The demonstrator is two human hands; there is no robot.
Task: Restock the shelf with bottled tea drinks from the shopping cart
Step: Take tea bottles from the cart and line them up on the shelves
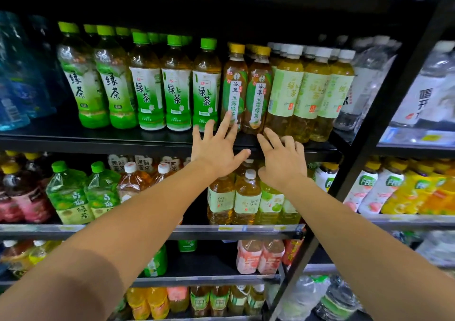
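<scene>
**Both hands up at the tea shelf, nothing held**

Head cam, the only view here. Both arms reach up toward the black shelf (123, 140) in the middle of the frame. The left hand (216, 149) is spread flat, fingers straight, and its fingertips (227, 116) touch the bottom of the left yellow-capped tea bottle (234, 84). It isn't curled round it, just resting against the lower label. The right hand (283, 163) sits just beside it at about 3 o'clock, fingers relaxed and a bit bent, hovering at the shelf edge below the second yellow-capped bottle (258, 92). I can't tell if it actually touches that bottle. Neither hand is gripping anything.

The two yellow-capped bottles stand upright, side by side at the shelf front, more yellow caps behind them. At 9 o'clock from them is a row of green-capped green tea bottles (176, 84), upright and packed tight. At 3 o'clock are white-capped bottles of pale tea (290, 92), also upright and touching each other. Further toward 3 o'clock are clear bottles, too blurry to read properly.

Down at 6 o'clock, the next shelf has more tea bottles (247, 197) partly hidden behind the wrists, and square green bottles (69, 192) at around 8 o'clock. Lower shelves hold orange and pink drinks.
</scene>
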